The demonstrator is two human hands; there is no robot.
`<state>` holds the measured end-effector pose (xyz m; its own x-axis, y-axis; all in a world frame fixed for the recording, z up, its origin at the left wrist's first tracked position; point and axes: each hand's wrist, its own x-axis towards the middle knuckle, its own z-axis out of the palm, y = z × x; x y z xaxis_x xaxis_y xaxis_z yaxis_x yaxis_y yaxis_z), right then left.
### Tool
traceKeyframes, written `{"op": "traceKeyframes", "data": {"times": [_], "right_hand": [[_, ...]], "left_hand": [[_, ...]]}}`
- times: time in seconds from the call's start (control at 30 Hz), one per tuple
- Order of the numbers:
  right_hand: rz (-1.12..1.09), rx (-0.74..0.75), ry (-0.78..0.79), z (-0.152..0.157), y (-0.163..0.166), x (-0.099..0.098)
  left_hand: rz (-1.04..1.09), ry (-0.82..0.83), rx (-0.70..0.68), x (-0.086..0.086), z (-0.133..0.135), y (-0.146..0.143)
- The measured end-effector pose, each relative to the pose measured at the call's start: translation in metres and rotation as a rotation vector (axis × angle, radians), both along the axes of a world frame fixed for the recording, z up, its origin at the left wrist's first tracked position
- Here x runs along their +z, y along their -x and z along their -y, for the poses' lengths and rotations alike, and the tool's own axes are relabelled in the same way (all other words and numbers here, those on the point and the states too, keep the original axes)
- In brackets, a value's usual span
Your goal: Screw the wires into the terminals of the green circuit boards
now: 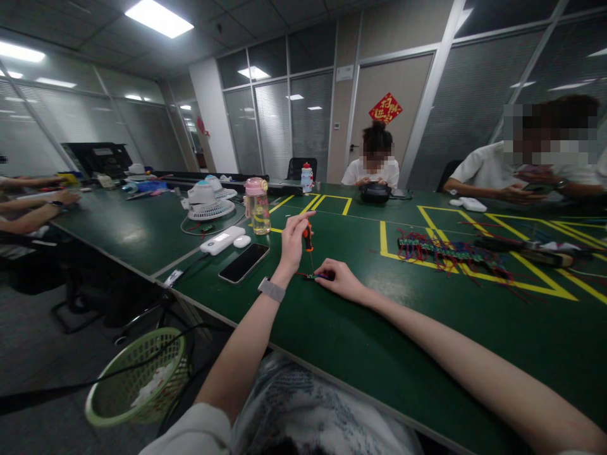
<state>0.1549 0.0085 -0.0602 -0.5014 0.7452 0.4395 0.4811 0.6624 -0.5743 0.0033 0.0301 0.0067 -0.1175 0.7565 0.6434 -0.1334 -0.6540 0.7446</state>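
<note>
My left hand (pixel 293 241) is closed round the orange and black handle of a screwdriver (pixel 308 239), with a finger stretched over its top. The thin shaft points down, its tip at a small green circuit board (pixel 310 277) with short wires. Whether the tip touches a screw is too small to tell. My right hand (pixel 345 282) rests on the table, its fingers pinched at the board's right end, where dark and reddish wires show. A phone (pixel 245 263) lies left of my left hand.
On the green table (pixel 360 354), a row of wired circuit boards (pixel 446 251) lies at right inside yellow tape. A pink-lidded bottle (pixel 257 208), white power bank (pixel 222 241) and white fans (pixel 206 201) stand left. A green basket (pixel 137 379) is on the floor. Other people sit around.
</note>
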Motion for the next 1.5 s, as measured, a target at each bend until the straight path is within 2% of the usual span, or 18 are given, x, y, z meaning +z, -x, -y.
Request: {"op": "traceKeyframes", "data": {"times": [0.1,0.17,0.27,0.33,0.43,0.5,0.57,0.7,0.73,0.87,0.9,1.1,1.17,1.27,1.33,1.5], "right_hand": [[0.003,-0.005,0.003,-0.0002,0.0002,-0.0002],[0.003,-0.009,-0.001,0.0,0.0002,-0.0001],[0.002,-0.007,-0.002,0.0001,0.0,0.0001],[0.003,-0.005,0.0,0.0001,-0.0002,0.0002],[0.001,-0.005,-0.001,0.0003,-0.0003,0.0006],[0.001,-0.005,0.0,0.0005,-0.0001,0.0009],[0.005,-0.005,0.004,0.0007,0.0002,0.0012],[0.0,-0.006,0.008,0.0006,0.0004,0.0008],[-0.002,-0.005,0.007,0.0005,0.0004,0.0007],[-0.006,-0.002,0.004,0.0004,0.0004,0.0005],[-0.006,-0.001,0.003,0.0004,0.0003,0.0005],[-0.003,-0.007,-0.008,-0.0006,-0.0001,-0.0008],[-0.003,-0.007,-0.005,-0.0007,0.0,-0.001],[0.002,-0.01,0.002,-0.0005,0.0004,-0.0009],[0.006,-0.011,0.004,-0.0003,0.0005,-0.0007],[0.006,-0.013,0.003,0.0004,0.0004,0.0002]], "left_hand": [[0.053,0.053,-0.137,0.0004,0.0,-0.0025],[0.012,0.042,-0.073,0.0011,0.0015,-0.0031],[-0.088,-0.04,0.116,0.0023,0.0042,-0.0018],[-0.107,-0.066,0.136,0.0026,0.0046,-0.0011],[-0.039,-0.017,-0.059,0.0012,0.0026,-0.002],[-0.001,0.029,-0.141,-0.0002,0.0013,-0.0031],[-0.023,0.033,-0.087,-0.001,0.0012,-0.0033],[-0.118,-0.049,0.119,-0.0001,0.0024,-0.0015],[-0.112,-0.052,0.113,0.0002,0.0022,-0.0013],[0.008,0.027,-0.122,-0.0001,-0.0001,-0.0023],[0.02,0.043,-0.141,-0.0003,-0.0002,-0.0026],[-0.167,-0.053,0.114,0.0011,0.004,-0.0004],[-0.153,-0.061,0.042,0.0016,0.0044,-0.0009],[-0.048,0.014,-0.181,0.0014,0.0035,-0.0035],[-0.012,0.065,-0.221,0.0014,0.0036,-0.0049],[-0.164,-0.024,0.038,0.003,0.0073,-0.0032]]}}
